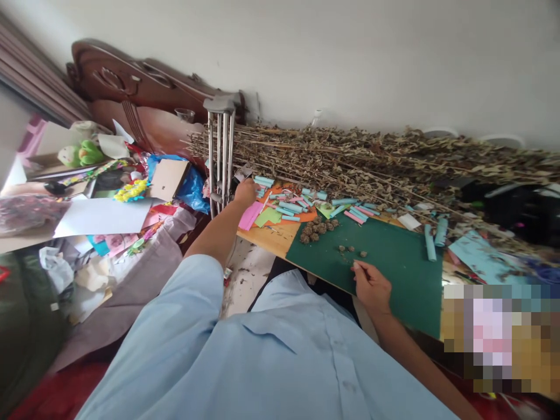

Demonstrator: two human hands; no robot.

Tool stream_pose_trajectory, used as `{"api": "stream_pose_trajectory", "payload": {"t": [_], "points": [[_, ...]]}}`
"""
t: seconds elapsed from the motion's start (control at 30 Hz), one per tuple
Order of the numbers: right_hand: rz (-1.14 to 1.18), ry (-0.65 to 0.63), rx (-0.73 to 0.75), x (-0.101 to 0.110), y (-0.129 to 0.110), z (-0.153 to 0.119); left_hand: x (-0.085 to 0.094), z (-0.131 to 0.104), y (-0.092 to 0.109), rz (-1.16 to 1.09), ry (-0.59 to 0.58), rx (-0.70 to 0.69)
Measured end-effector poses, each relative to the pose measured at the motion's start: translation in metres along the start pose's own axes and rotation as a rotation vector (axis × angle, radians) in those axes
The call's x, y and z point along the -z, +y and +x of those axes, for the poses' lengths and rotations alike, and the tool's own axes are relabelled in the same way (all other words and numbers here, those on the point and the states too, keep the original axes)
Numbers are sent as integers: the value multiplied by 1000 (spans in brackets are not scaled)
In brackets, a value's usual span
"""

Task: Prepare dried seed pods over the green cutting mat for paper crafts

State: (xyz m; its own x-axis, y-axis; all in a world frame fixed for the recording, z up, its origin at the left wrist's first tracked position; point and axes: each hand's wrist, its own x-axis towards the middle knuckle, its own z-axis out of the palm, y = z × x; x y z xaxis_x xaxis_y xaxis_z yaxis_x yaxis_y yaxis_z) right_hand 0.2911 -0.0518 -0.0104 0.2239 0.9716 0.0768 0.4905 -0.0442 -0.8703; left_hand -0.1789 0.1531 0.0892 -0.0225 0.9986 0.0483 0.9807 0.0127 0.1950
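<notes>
My left hand reaches to the far left end of the table, beside the crutches. Its fingers look curled next to a small greyish thing, and what they hold is hidden. Low over the front edge of a green cutting mat is my right hand, thumb and fingertips pinched together; anything between them is too small to name. Just beyond it lie several small brown dried clumps. A larger pile of round brown clumps sits on the mat's left corner.
Long dried plant stalks cover the table's back along the wall. Blue and pink paper rolls lie in front, with more rolls at right. Metal crutches stand left, near a cluttered bed.
</notes>
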Motion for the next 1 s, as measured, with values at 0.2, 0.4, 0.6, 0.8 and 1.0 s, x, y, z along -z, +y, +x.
{"api": "stream_pose_trajectory", "payload": {"t": [0.2, 0.4, 0.6, 0.8, 1.0], "points": [[12, 9, 11, -1, 3, -2, -4, 8, -3, -84, 12, 26], [10, 10, 17, 0, -3, -3, 1, -2, 4, -149, 39, -4], [6, 16, 28, 1, -5, -2, -14, -23, 45, -209, 69, -160], [40, 21, 44, 0, -3, 0, -48, -68, 108, -375, 137, -324], [142, 9, -33, 1, -15, 1, -86, -141, 180, -703, 106, -256]]}}
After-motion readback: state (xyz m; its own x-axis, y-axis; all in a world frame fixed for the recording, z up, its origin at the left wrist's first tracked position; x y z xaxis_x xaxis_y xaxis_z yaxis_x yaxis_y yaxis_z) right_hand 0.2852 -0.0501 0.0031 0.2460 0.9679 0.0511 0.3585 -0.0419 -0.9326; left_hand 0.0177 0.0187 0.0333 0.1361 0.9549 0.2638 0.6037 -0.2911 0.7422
